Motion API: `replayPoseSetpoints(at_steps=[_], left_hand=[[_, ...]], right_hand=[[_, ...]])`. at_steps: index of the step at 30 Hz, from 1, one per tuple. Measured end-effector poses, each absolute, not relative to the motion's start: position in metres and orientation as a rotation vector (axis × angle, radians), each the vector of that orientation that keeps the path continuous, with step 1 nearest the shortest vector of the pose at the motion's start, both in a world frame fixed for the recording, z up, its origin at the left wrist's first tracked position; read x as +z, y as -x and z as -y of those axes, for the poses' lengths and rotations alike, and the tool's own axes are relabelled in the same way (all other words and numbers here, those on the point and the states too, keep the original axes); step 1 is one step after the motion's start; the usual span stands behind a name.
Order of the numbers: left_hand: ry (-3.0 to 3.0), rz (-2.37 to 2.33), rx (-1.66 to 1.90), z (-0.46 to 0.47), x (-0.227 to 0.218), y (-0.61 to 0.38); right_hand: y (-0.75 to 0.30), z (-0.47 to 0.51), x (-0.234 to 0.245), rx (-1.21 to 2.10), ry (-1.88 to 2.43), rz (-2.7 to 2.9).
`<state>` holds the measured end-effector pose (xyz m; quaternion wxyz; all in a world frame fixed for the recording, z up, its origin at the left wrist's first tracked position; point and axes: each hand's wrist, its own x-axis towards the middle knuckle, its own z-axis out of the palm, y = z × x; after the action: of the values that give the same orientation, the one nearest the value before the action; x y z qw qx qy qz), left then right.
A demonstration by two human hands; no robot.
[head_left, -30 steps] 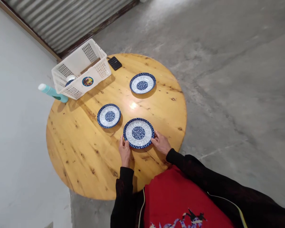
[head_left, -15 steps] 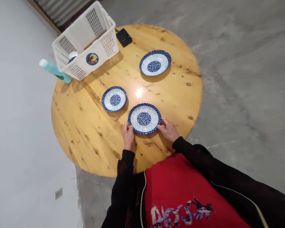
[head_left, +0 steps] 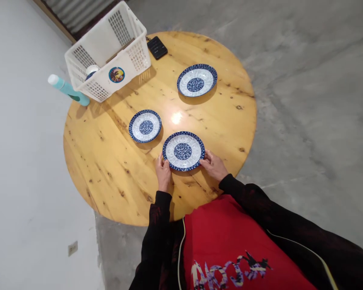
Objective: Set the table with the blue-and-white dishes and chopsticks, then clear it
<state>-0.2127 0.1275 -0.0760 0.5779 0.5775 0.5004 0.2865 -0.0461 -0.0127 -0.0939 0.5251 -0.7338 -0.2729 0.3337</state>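
Note:
A blue-and-white patterned plate [head_left: 183, 151] lies at the near side of the round wooden table, its rim between my hands. My left hand [head_left: 163, 173] grips the lower left of that rim, thumb on top. On the opposite side, my right hand [head_left: 213, 165] holds the rim with its fingers partly hidden under or beside it. Just up and left is a smaller plate [head_left: 145, 126] of the same pattern. An oval-looking plate [head_left: 197, 80], also matching, rests farther back on the right. Nobody touches these two.
The round table [head_left: 109, 169] fills the middle. A white plastic basket [head_left: 130, 60] with a bowl-like item inside stands at the back left, a teal bottle [head_left: 69, 92] beside it. A black flat object [head_left: 157, 47] lies by the basket. A white wall [head_left: 24, 161] runs along the left.
The view has shifted very slightly. Both hands keep the same hold on the near plate, and the plates stay where they were.

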Motion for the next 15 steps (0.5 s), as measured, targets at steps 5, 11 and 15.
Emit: replayPoseSetpoints(at_steps=[5, 11, 15], left_hand=[[-1.345, -1.191, 0.668, -0.1277, -0.0759, 0.2136], [-1.345, -1.15, 0.696, -0.1262, -0.0735, 0.2131], [-1.343, -1.169, 0.678, -0.1261, -0.0739, 0.2132]], right_hand=[[0.0475, 0.0114, -0.0948, 0.783, 1.76, 0.646], [0.0475, 0.0114, -0.0968, 0.809, 1.739, 0.652], [0.0472, 0.0124, -0.0963, 0.803, 1.752, 0.66]])
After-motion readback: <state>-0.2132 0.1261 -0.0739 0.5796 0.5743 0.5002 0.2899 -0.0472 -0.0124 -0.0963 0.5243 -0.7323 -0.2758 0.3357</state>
